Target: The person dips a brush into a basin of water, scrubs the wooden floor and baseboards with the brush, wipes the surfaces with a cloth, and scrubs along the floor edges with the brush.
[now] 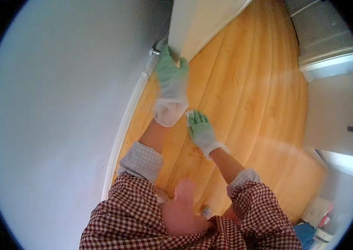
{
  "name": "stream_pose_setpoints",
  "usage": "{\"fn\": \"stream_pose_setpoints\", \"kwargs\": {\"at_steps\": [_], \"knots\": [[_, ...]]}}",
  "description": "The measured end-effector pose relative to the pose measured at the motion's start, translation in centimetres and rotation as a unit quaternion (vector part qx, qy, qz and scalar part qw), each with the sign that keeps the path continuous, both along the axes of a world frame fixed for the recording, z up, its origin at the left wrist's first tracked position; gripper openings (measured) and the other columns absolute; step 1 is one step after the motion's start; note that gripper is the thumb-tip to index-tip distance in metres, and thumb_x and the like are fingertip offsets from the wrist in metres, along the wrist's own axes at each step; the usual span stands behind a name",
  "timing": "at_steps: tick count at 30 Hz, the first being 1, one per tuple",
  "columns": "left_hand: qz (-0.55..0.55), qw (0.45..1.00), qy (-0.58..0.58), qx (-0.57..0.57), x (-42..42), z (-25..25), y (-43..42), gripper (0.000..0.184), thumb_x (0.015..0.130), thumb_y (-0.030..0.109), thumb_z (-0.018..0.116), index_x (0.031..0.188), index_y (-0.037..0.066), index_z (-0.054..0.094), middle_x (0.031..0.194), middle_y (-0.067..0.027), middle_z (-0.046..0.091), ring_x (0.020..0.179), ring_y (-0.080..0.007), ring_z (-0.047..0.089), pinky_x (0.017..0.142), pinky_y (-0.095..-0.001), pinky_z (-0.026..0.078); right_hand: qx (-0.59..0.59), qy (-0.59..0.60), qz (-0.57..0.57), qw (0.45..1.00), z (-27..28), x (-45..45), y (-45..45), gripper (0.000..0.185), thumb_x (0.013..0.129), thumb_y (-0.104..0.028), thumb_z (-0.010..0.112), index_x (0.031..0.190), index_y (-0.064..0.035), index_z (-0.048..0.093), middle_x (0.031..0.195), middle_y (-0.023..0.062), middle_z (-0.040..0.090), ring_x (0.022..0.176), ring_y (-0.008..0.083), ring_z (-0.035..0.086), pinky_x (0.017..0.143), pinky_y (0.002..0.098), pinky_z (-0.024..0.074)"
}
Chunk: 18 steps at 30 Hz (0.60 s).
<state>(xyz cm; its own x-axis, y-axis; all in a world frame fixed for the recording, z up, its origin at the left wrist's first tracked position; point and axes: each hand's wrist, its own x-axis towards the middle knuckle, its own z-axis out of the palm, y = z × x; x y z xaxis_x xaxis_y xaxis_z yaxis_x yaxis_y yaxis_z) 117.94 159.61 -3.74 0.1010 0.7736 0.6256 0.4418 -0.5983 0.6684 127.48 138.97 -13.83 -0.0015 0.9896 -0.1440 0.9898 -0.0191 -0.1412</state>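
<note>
My left hand [171, 71], in a green and white glove, reaches up to the white door [203, 25]. Its fingers and thumb go round the door's lower edge, fingers on the wall side. Lower and to the right, my right hand [201, 130], gloved the same way, is down on the wooden floor [243, 104]. Under and beside its fingertips shows a crumpled white cloth [189, 113]; most of it is hidden by the fingers. The fingers lie close together over it.
A pale wall [59, 104] with a white baseboard [122, 125] runs along the left. A metal door stop [154, 51] sticks out near my left hand. White cabinetry [337, 112] stands on the right, with a cardboard box [316, 211] at lower right.
</note>
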Motion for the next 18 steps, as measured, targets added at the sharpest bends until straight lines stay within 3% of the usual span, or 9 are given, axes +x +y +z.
{"fn": "stream_pose_setpoints", "kwargs": {"at_steps": [3, 4, 5, 6, 8, 11, 12, 15, 18], "knots": [[-0.114, 0.946, 0.296, 0.068, -3.9, -3.5, -5.7, 0.030, 0.090, 0.005, 0.063, 0.119, -0.003, 0.063, 0.105, -0.0186, 0.069, 0.090, -0.0358, 0.067, 0.079, -0.0414, 0.055, 0.003, -0.076, -0.031, 0.997, 0.4, -2.0, -0.1, 0.054, 0.105, -0.029, 0.046, 0.154, -0.0060, 0.042, 0.155, 0.0184, 0.047, 0.141, 0.0373, 0.045, 0.119, 0.0468, 0.0325], [-0.100, 0.933, 0.335, 0.081, -4.2, -2.7, -7.0, 0.025, 0.089, 0.008, 0.066, 0.113, 0.000, 0.066, 0.101, -0.0172, 0.069, 0.086, -0.0351, 0.066, 0.077, -0.0431, 0.054, 0.004, -0.116, -0.036, 0.993, 0.8, -2.5, 0.1, 0.052, 0.106, -0.028, 0.046, 0.152, -0.0058, 0.043, 0.153, 0.0175, 0.048, 0.140, 0.0353, 0.047, 0.118, 0.0449, 0.0346], [-0.089, 0.919, 0.373, 0.093, -4.0, -1.8, -8.2, 0.020, 0.088, 0.010, 0.068, 0.107, 0.003, 0.068, 0.097, -0.0158, 0.069, 0.081, -0.0345, 0.065, 0.075, -0.0448, 0.054, 0.014, 0.098, -0.122, 0.988, 0.7, -2.8, 0.1, 0.051, 0.106, -0.029, 0.047, 0.150, -0.0051, 0.045, 0.151, 0.0158, 0.050, 0.137, 0.0331, 0.049, 0.115, 0.0425, 0.0374], [-0.075, 0.903, 0.409, 0.106, -3.6, -1.3, -9.4, 0.015, 0.087, 0.012, 0.070, 0.101, 0.006, 0.070, 0.093, -0.0144, 0.070, 0.077, -0.0338, 0.065, 0.072, -0.0465, 0.053, 0.025, 0.303, -0.200, 0.932, 0.0, -3.2, -0.2, 0.049, 0.106, -0.030, 0.048, 0.148, -0.0045, 0.046, 0.148, 0.0141, 0.052, 0.134, 0.0310, 0.051, 0.113, 0.0401, 0.0402], [-0.104, 0.927, 0.355, 0.065, -1.6, -0.1, -10.5, 0.019, 0.087, 0.016, 0.072, 0.105, 0.011, 0.069, 0.100, -0.0147, 0.067, 0.082, -0.0308, 0.063, 0.076, -0.0460, 0.051, 0.089, 0.477, -0.212, 0.848, -0.9, -3.8, -0.4, 0.047, 0.105, -0.029, 0.053, 0.144, -0.0015, 0.050, 0.144, 0.0122, 0.055, 0.131, 0.0254, 0.053, 0.112, 0.0365, 0.0403], [-0.195, 0.972, 0.074, -0.112, 3.5, 3.8, -9.7, 0.046, 0.090, 0.021, 0.069, 0.133, 0.017, 0.056, 0.129, -0.0198, 0.059, 0.111, -0.0239, 0.061, 0.096, -0.0392, 0.048, 0.204, 0.428, -0.049, 0.879, -1.0, -5.4, -0.1, 0.042, 0.103, -0.026, 0.060, 0.134, 0.0016, 0.054, 0.136, 0.0105, 0.056, 0.127, 0.0181, 0.051, 0.114, 0.0339, 0.0352], [-0.204, 0.968, 0.044, -0.139, 3.6, 4.8, -10.1, 0.045, 0.091, 0.020, 0.068, 0.134, 0.015, 0.056, 0.129, -0.0191, 0.060, 0.111, -0.0238, 0.062, 0.096, -0.0390, 0.048, 0.209, 0.415, -0.028, 0.885, -0.1, -5.4, 0.2, 0.039, 0.103, -0.027, 0.060, 0.131, 0.0001, 0.055, 0.132, 0.0093, 0.055, 0.123, 0.0175, 0.050, 0.111, 0.0336, 0.0356], [-0.301, 0.928, 0.031, -0.219, -0.7, 6.2, -13.3, 0.043, 0.095, 0.018, 0.064, 0.137, 0.012, 0.056, 0.130, -0.0172, 0.062, 0.112, -0.0234, 0.063, 0.097, -0.0383, 0.050, 0.139, 0.471, -0.101, 0.865, 2.3, -4.9, 1.6, 0.030, 0.104, -0.029, 0.059, 0.120, -0.0045, 0.056, 0.120, 0.0058, 0.054, 0.113, 0.0160, 0.049, 0.103, 0.0326, 0.0367], [-0.341, 0.880, 0.018, -0.331, -7.8, 7.2, -16.6, 0.041, 0.099, 0.016, 0.060, 0.140, 0.008, 0.057, 0.130, -0.0152, 0.065, 0.112, -0.0229, 0.064, 0.097, -0.0376, 0.051, 0.065, 0.573, -0.217, 0.788, 2.6, -5.4, 6.4, 0.022, 0.104, -0.030, 0.059, 0.110, -0.0090, 0.057, 0.108, 0.0024, 0.053, 0.102, 0.0144, 0.048, 0.095, 0.0317, 0.0377]]}}
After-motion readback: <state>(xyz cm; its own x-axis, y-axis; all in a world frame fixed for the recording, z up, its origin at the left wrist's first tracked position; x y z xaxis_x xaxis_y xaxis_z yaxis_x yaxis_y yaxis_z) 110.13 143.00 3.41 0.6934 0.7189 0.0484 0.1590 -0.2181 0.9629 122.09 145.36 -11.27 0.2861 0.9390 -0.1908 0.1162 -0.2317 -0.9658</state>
